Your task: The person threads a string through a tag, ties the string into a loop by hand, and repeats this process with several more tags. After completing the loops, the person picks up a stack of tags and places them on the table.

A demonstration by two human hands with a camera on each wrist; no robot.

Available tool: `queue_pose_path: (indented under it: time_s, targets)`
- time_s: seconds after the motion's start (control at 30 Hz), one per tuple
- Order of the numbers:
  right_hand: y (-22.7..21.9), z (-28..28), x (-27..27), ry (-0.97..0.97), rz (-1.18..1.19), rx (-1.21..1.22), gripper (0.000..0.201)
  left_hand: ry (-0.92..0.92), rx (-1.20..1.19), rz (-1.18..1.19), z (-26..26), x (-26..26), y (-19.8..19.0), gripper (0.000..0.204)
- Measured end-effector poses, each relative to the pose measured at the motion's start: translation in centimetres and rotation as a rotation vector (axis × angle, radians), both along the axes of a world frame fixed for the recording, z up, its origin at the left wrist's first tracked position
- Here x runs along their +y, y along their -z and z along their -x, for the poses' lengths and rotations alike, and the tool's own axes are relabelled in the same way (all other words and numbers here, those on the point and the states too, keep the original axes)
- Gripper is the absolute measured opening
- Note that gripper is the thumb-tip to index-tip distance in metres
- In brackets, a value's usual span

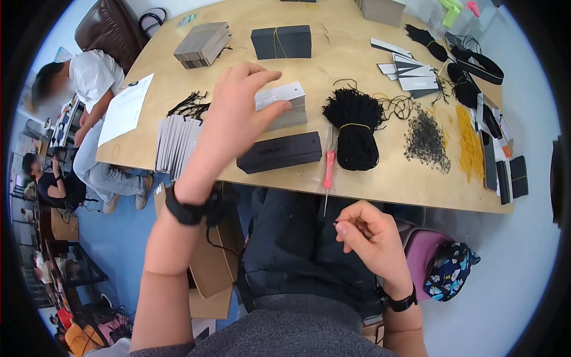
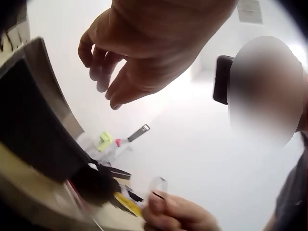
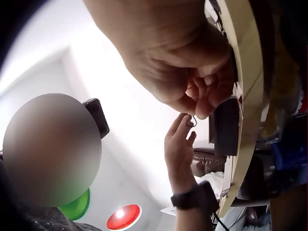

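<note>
My left hand (image 1: 238, 104) hovers over the stack of grey printed tags (image 1: 291, 113), its fingers loosely bent and holding nothing. Below it at the table's front lies a dark block of banded tags (image 1: 279, 152). Over my lap, my right hand (image 1: 372, 238) pinches a small thin wire pin between thumb and forefinger. In the right wrist view the pin (image 3: 194, 124) shows as a dark loop beyond the fingertips. A red-handled awl (image 1: 329, 169) lies over the table edge, beside a bundle of black cords (image 1: 357, 134).
A pile of small dark pins (image 1: 427, 143) and yellow rubber bands (image 1: 471, 146) lie to the right. White tags (image 1: 178, 143) with black cords fan out at left. More tag stacks (image 1: 281, 43) stand farther back. A person (image 1: 95, 77) sits at the left.
</note>
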State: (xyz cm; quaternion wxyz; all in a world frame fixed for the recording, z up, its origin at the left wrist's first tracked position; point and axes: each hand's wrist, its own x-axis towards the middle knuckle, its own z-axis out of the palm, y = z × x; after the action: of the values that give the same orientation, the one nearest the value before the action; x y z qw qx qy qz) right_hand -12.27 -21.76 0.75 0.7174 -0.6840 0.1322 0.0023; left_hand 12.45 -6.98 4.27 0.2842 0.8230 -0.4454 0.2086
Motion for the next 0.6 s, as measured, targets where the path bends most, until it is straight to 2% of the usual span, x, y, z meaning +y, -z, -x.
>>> queue_pose_path:
  time_s: [0.07,0.1,0.17,0.2,0.27,0.37,0.4,0.47,0.6]
  targets:
    - [0.2,0.3,0.1,-0.006,0.044,-0.023,0.011,-0.014,0.316,-0.198,-2.1,-0.5,0.1,0.033]
    - [0.2,0.5,0.0,-0.004,0.047,-0.026,0.011,-0.011,0.313,-0.196,-2.2,-0.6,0.0,0.033]
    - [0.4,0.9,-0.1,-0.002,0.083,-0.029,0.010,-0.063,0.470,-0.184,-1.9,-0.9,-0.3,0.030]
    - [0.5,1.0,0.0,0.002,0.080,-0.024,0.010,-0.059,0.475,-0.188,-1.8,-0.7,-0.4,0.030]
    - [0.7,1.2,0.0,0.002,0.059,-0.021,0.009,-0.003,0.352,-0.046,-1.3,0.0,-0.6,0.029]
    - [1.1,1.3,-0.2,-0.012,0.095,-0.013,0.009,0.078,0.252,-0.140,1.7,1.1,-2.1,0.031]
    - [1.1,1.3,-0.1,-0.010,0.093,-0.012,0.009,0.079,0.254,-0.142,2.2,1.2,-1.7,0.031]
    - [1.1,1.1,0.0,-0.023,0.049,0.009,0.009,0.220,0.323,-0.197,2.9,1.1,-0.5,0.032]
    - [1.1,1.1,0.1,-0.034,0.078,-0.019,0.009,0.203,0.351,-0.200,3.0,0.7,1.1,0.031]
